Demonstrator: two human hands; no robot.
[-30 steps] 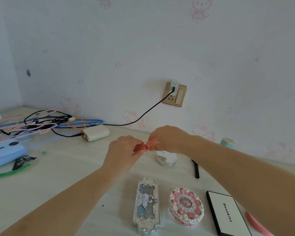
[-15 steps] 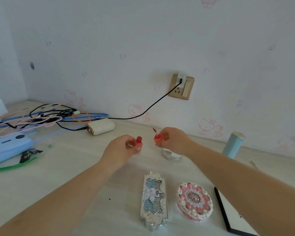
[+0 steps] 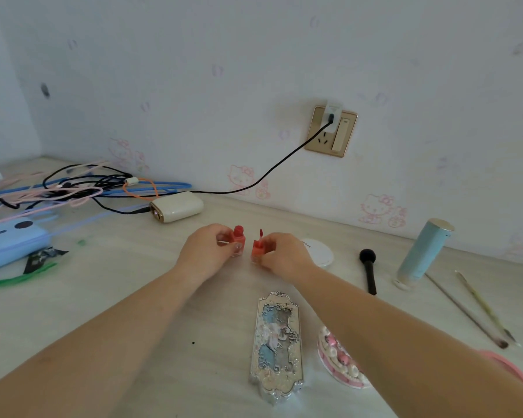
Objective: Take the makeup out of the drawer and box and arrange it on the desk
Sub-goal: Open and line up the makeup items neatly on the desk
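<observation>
Each hand grasps a small red bottle: left hand [image 3: 204,254] on one [image 3: 237,241], right hand [image 3: 286,256] on another [image 3: 257,251], at the table's [image 3: 127,297] centre; palette [image 3: 277,346], brush [image 3: 369,271] and tube [image 3: 421,253] lie from 6 to 3 o'clock, so much seems arranged

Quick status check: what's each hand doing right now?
Left hand grips red bottle. Right hand grips its wand cap. White compact just behind right hand.

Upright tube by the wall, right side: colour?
Light blue tube with a gold top, head view.
</observation>
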